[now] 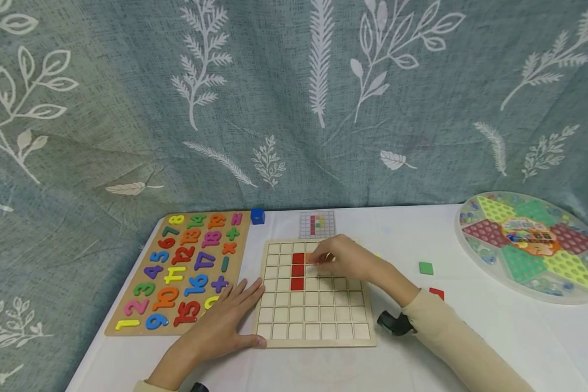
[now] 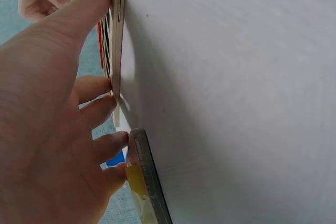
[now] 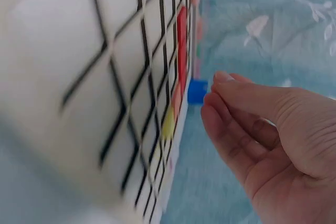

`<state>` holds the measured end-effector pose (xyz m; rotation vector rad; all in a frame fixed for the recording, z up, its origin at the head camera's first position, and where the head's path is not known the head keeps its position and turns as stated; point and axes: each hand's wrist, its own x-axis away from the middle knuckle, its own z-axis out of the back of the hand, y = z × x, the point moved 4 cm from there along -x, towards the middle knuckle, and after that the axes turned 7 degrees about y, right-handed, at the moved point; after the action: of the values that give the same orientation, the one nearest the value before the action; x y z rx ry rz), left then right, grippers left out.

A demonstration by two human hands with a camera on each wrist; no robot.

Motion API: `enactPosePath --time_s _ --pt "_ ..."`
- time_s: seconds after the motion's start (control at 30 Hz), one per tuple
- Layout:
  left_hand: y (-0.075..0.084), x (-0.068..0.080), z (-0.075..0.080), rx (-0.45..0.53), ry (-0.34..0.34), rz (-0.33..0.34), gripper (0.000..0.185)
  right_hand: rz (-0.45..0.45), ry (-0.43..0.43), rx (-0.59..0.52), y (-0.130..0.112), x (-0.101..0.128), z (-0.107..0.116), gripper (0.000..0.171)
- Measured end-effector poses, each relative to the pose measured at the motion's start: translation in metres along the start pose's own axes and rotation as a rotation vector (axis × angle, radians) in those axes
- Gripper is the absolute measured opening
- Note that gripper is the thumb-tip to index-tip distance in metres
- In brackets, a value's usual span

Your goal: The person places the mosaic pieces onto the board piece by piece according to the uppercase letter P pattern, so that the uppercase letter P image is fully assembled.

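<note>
A wooden grid board (image 1: 313, 329) lies flat at the middle of the table. Three red tiles (image 1: 298, 270) fill a column in its upper part, and an orange tile (image 1: 309, 258) sits beside the top one. My right hand (image 1: 345, 261) is bent over the upper grid, fingertips close by the orange tile. Its thumb and index fingertip meet in the right wrist view; I cannot tell whether anything is between them. A yellow tile (image 3: 168, 123) shows on the grid there. My left hand (image 1: 225, 324) rests with spread fingers at the board's left edge, its thumb at the lower corner.
A number puzzle board (image 1: 127, 313) lies left, partly under my left hand. A blue cube (image 1: 257, 216) and a pattern card (image 1: 317, 224) stand behind the grid. To the right are a green tile (image 1: 426, 268), a red tile (image 1: 436, 293) and a round game board (image 1: 529, 245).
</note>
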<state>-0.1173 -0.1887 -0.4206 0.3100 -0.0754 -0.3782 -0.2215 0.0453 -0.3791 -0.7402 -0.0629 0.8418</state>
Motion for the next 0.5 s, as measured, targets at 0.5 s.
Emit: enactPosePath --time_s 0.5 --pt "0.003 0.000 0.003 0.041 -0.025 0.018 0.099 -0.124 0.041 0.022 0.045 0.050 0.052 0.021"
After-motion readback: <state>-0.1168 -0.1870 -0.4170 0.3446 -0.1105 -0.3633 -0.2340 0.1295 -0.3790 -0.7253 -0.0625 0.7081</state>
